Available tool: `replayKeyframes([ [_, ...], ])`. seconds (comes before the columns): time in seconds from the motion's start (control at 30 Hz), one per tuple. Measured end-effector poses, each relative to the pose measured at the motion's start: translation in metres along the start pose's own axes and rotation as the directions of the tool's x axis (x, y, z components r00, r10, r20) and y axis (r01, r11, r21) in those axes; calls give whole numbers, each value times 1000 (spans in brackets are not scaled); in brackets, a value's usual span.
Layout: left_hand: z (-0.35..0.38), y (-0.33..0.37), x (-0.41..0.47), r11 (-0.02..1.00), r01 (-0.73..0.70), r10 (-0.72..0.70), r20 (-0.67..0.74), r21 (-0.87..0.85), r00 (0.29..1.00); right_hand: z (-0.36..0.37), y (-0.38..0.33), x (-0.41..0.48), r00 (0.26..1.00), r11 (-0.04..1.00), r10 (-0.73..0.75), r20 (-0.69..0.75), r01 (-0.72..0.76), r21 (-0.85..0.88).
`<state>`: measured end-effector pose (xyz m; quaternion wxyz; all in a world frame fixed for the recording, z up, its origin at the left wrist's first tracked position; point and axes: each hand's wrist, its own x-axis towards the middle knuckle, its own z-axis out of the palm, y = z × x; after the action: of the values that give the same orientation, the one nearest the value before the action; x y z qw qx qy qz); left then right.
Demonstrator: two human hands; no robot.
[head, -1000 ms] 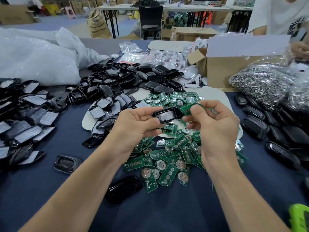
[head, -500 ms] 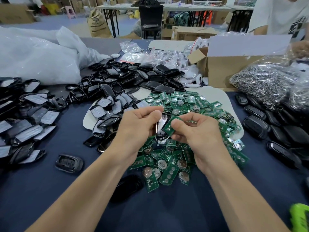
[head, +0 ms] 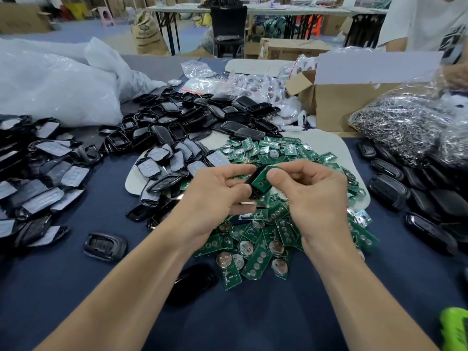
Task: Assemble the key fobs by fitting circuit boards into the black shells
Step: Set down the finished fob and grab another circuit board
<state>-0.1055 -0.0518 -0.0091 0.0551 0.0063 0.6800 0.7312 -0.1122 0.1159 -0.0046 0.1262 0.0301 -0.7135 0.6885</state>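
Left hand (head: 215,193) is closed around a glossy black plastic fob shell (head: 253,182), fingers curled over its near side, thumb on top; only a thin slice of the shell shows between the two hands. Right hand (head: 311,196) pinches a small green rectangular circuit board (head: 263,178) between thumb and forefinger, other fingers loosely curled. Board sits tilted against the open face of the shell, touching it; can't tell whether it's seated inside. Both hands are held above the near part of a loose heap of green circuit boards with round silver coin-cell contacts (head: 255,239).

That heap spills off a pale flat board (head: 347,148) onto the dark blue table cover (head: 228,320). Beyond and left of the heap: a pile of empty black shell halves (head: 177,122), some with grey rubber button pads (head: 152,168) face up. More padded shells lie at the far left (head: 38,178). One black buttoned shell (head: 105,247) lies alone near the left forearm, and a glossy black cover (head: 192,285) lies between the forearms. Row of closed black fobs (head: 417,198) along the right. Clear bag of metal key rings (head: 405,122) at right rear, just beside an open cardboard box (head: 342,97). Big white plastic bag (head: 55,84) at left rear. Bright green object (head: 454,328) at the bottom-right corner, cropped, can't identify. Another person in a white shirt (head: 425,21) stands across the table.
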Motion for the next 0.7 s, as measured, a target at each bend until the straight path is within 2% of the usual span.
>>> replayKeyframes([
  [0.1,0,-1,-1,1000,-15,15,-10,13,1000,2,2,0,1000,998,-26,7,26,-54],
  [0.5,3,0,-2,999,3,-4,-15,-36,1000,2,6,3,998,996,39,-50,-43,-82],
  [0.7,8,4,-6,997,-8,2,-82,-73,997,1,4,0,998,976,-57,-39,47,-211],
])
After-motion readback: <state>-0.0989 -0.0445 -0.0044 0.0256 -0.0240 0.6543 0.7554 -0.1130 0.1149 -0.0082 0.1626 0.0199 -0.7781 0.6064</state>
